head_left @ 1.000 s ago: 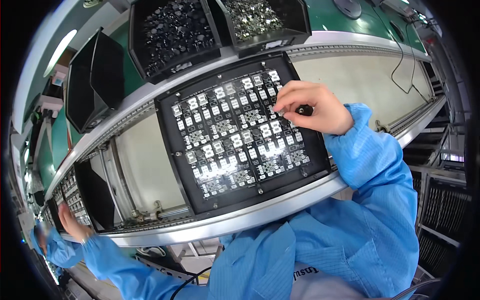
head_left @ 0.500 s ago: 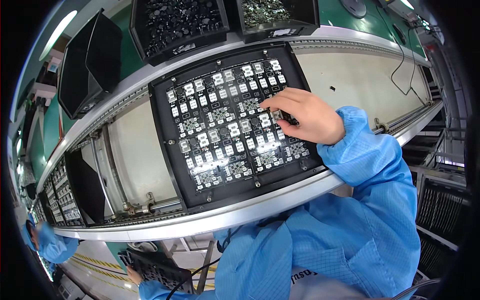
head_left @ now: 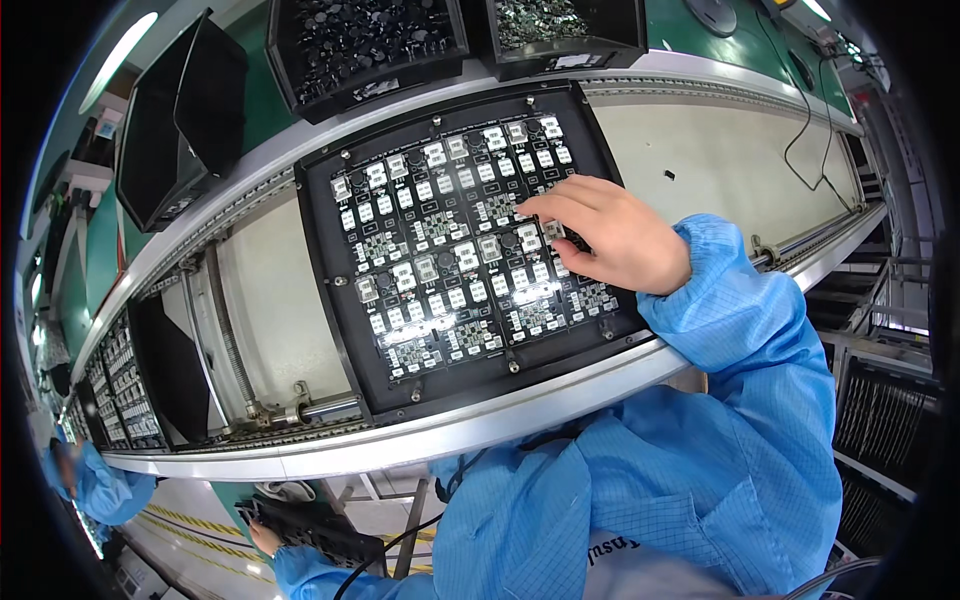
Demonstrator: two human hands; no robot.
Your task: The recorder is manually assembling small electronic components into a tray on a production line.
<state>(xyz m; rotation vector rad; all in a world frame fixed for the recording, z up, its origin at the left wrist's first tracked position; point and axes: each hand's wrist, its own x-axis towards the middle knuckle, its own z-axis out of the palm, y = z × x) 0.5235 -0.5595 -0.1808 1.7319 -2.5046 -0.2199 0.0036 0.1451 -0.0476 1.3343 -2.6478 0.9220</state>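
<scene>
the right hand (head_left: 615,240) rests its fingertips on the right edge of the black circuit board tray (head_left: 455,245) lying on the conveyor belt (head_left: 700,150), grip pinched, possibly on a small part, while the left hand (head_left: 268,540) grasps a dark tray (head_left: 320,535) low down

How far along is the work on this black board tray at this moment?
Most cells of the black tray on the conveyor hold small circuit boards bearing white parts. The right hand has its fingertips on boards near the right edge. The left hand holds a black tray below. How many boards remain unfinished cannot be told.
</scene>
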